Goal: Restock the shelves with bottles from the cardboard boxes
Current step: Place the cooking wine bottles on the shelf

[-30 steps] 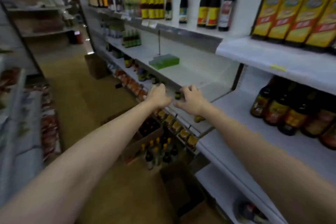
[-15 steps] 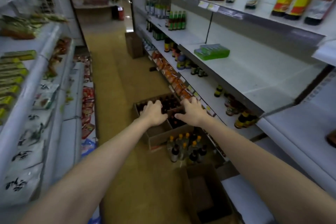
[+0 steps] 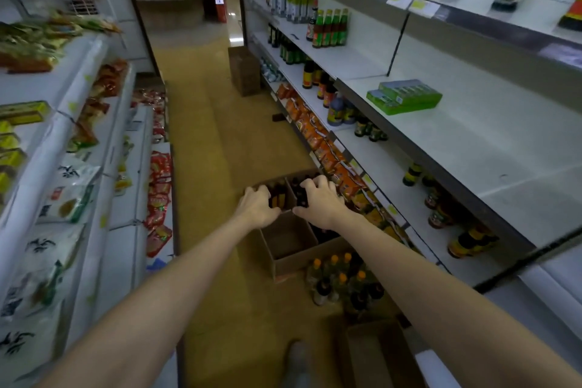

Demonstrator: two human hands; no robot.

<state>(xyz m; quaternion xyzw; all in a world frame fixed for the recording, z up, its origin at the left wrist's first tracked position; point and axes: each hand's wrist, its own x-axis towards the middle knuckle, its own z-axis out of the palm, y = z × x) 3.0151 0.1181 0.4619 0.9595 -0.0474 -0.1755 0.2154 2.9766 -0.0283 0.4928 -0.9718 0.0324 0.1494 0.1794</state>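
Bottles (image 3: 278, 197) in cardboard box (image 3: 291, 244); labels unreadable.

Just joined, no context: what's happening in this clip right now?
A person is restocking a shop aisle. Both arms reach down to an open cardboard box on the floor: the left hand and right hand are curled over dark bottles in its far compartments; whether either grips one yet is unclear. The near compartment looks emptied. A cluster of orange-capped bottles stands on the floor beside it. The white shelf at right has plenty of bare space.
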